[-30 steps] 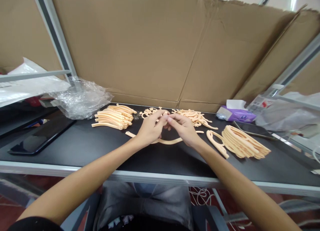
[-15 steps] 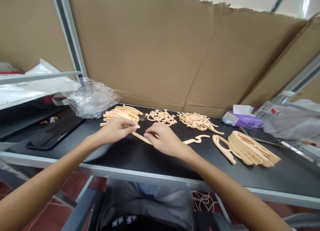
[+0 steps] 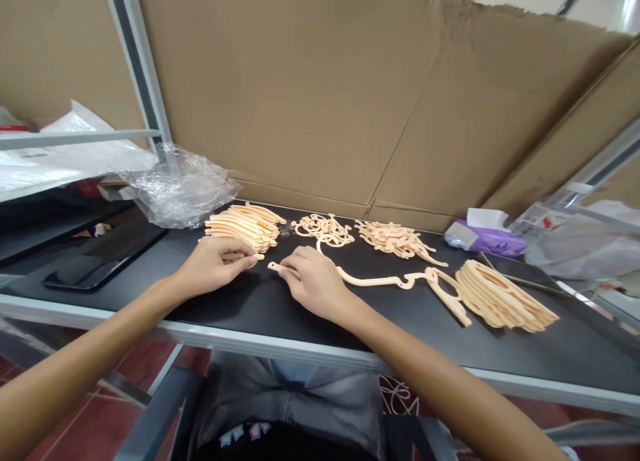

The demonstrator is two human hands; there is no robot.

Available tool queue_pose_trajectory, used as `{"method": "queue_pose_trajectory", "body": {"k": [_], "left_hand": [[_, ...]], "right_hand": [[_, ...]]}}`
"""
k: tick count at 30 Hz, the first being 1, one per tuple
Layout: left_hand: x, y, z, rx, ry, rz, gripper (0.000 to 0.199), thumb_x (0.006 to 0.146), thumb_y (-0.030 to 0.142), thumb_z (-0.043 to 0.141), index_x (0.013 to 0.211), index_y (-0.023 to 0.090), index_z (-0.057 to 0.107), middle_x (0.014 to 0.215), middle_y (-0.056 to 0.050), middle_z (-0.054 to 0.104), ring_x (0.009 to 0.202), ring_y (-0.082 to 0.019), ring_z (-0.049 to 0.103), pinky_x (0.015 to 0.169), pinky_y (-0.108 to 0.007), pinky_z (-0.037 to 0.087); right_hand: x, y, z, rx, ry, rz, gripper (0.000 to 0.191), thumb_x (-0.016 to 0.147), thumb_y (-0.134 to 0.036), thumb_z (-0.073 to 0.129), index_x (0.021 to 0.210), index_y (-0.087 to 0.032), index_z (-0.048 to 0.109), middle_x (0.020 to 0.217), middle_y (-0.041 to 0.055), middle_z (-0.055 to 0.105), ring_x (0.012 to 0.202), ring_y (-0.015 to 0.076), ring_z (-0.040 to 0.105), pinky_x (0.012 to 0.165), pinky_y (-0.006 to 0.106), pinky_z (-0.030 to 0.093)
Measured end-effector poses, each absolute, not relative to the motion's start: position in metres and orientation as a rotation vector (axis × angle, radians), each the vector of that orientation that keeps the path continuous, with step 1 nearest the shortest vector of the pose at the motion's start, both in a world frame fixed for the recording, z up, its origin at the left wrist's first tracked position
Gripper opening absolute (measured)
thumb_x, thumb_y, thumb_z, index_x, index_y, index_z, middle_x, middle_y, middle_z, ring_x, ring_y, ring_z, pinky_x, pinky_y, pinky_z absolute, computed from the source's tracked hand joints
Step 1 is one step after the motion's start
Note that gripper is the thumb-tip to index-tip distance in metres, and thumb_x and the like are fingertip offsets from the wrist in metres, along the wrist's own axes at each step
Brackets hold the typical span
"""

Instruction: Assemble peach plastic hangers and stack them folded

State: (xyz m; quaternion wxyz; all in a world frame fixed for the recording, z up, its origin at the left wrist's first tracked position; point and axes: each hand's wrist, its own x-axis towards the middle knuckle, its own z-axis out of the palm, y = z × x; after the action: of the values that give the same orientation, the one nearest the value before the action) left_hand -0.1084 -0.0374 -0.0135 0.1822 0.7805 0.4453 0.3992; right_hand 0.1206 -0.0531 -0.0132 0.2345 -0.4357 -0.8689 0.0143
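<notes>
My left hand (image 3: 220, 264) pinches a beige plastic hanger arm, whose tip (image 3: 259, 256) pokes out past the fingertips. Opposite it, my right hand (image 3: 315, 281) is closed on a beige hanger piece; its flat end with a small hole (image 3: 275, 266) points toward the left hand. A narrow gap parts the two ends. A curved hook (image 3: 325, 248) stands out behind my right hand. To the right runs a long hanger arm (image 3: 370, 281) with a notched, curled end; whether it joins the held piece is hidden by my hand.
Behind the hands lie a stack of hanger arms (image 3: 245, 224), a pile of hooks (image 3: 325, 228) and a pile of curved pieces (image 3: 395, 240). Folded hangers (image 3: 505, 298) lie at right, near a purple tissue pack (image 3: 493, 238). A black tray-like object (image 3: 105, 261) and clear plastic wrap (image 3: 183, 188) are at left.
My hands have moved slightly left. The holed end now shows in my right fingers, and the hook and long arm behind that hand have shifted and come into clearer view.
</notes>
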Motion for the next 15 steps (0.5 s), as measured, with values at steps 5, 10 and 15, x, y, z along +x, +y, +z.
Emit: {"method": "queue_pose_trajectory", "body": {"k": [5, 10, 15], "left_hand": [[-0.1116, -0.0382, -0.0191, 2.312, 1.222, 1.014, 0.025, 0.085, 0.041, 0.064, 0.077, 0.019, 0.074, 0.077, -0.001, 0.075, 0.067, -0.015, 0.066, 0.062, -0.02, 0.051], [-0.1148, -0.0383, -0.0201, 2.304, 1.229, 1.016, 0.026, 0.086, 0.041, 0.064, 0.077, 0.018, 0.073, 0.076, -0.002, 0.074, 0.069, -0.015, 0.066, 0.064, -0.02, 0.05], [-0.1123, -0.0389, -0.0203, 2.354, 1.172, 0.953, 0.027, 0.089, 0.039, 0.061, 0.079, 0.017, 0.071, 0.07, 0.0, 0.07, 0.064, -0.012, 0.061, 0.058, -0.019, 0.046]], "right_hand": [[0.1201, -0.0549, -0.0139, -1.181, -2.37, 0.036, 0.018, 0.098, -0.024, 0.053, 0.095, -0.019, 0.07, 0.093, 0.0064, 0.069, 0.09, 0.0194, 0.06, 0.075, 0.031, 0.042], [0.1207, -0.0531, -0.0192, -1.137, -2.39, 0.084, 0.022, 0.099, -0.027, 0.052, 0.108, -0.017, 0.07, 0.097, 0.0078, 0.068, 0.092, 0.0194, 0.06, 0.078, 0.03, 0.044], [0.1211, -0.0527, -0.0168, -1.161, -2.491, 0.072, 0.027, 0.101, -0.023, 0.047, 0.099, -0.016, 0.073, 0.097, 0.0086, 0.067, 0.095, 0.0201, 0.06, 0.082, 0.032, 0.045]]}}
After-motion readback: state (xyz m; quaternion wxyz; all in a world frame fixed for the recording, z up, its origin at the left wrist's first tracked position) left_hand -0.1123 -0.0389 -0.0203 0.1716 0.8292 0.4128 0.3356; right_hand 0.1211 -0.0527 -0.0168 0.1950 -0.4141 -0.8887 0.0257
